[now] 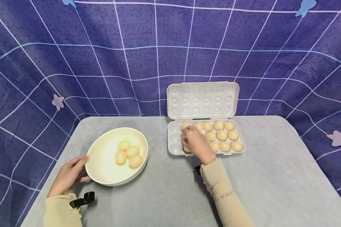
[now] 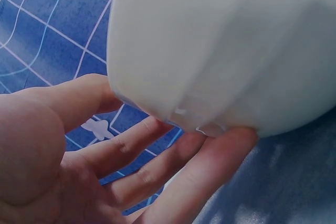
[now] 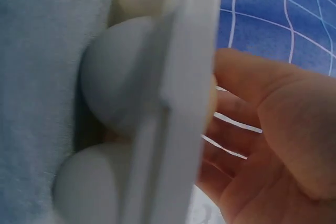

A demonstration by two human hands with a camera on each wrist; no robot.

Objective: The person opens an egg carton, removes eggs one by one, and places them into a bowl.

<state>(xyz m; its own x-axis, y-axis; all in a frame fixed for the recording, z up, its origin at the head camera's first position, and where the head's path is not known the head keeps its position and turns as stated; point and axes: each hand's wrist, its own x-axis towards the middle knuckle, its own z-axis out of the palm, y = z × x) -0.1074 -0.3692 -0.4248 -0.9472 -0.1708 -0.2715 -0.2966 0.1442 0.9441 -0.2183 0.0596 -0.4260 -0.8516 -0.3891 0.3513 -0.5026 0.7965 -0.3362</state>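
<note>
My left hand (image 1: 69,175) holds the cream bowl (image 1: 102,148) at its left side, thumb at the rim. In the left wrist view its fingertips press the outer wall (image 2: 210,51) near the base. Several pale yellow eggs (image 1: 132,151) lie in the bowl's right half. My right hand (image 1: 197,142) reaches over an egg carton (image 1: 206,119), its curled fingers on an egg (image 1: 186,149) in the second column from the left. In the right wrist view, thumb and fingers sit behind the carton's edge (image 3: 184,87), with a yellow sliver of egg showing beside them. The palm hides neighbouring eggs.
The carton's ribbed lid (image 1: 203,100) stands upright at the back. Round cups (image 1: 175,138) show in its leftmost column, and more eggs (image 1: 221,135) fill the right part. The grey table (image 1: 164,195) ends against a blue grid-patterned cloth (image 1: 170,63).
</note>
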